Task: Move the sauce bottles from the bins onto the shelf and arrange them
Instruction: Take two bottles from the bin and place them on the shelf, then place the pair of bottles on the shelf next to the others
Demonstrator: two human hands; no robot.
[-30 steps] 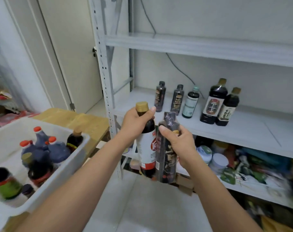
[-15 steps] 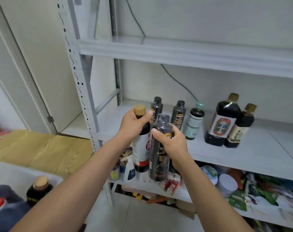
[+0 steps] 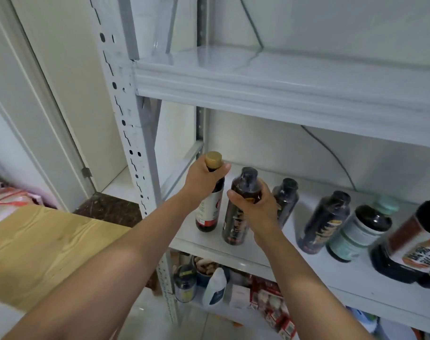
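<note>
While both bottles sit upright at the shelf (image 3: 258, 256) front, contact unclear: right hand (image 3: 255, 207) fingers wrap the dark bottle (image 3: 233, 227) shoulder, left hand (image 3: 201, 180) fingers curl round the gold-cap bottle (image 3: 208, 212) neck just left. Standing row (image 3: 324, 222) lies rightward; judged set-down aligns there.

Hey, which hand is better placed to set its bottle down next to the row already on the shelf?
Right, probably. The black-wrapped bottle in the right hand is directly beside the row's leftmost bottle; the gold-capped bottle in the left hand is farther left, beyond it.
</note>
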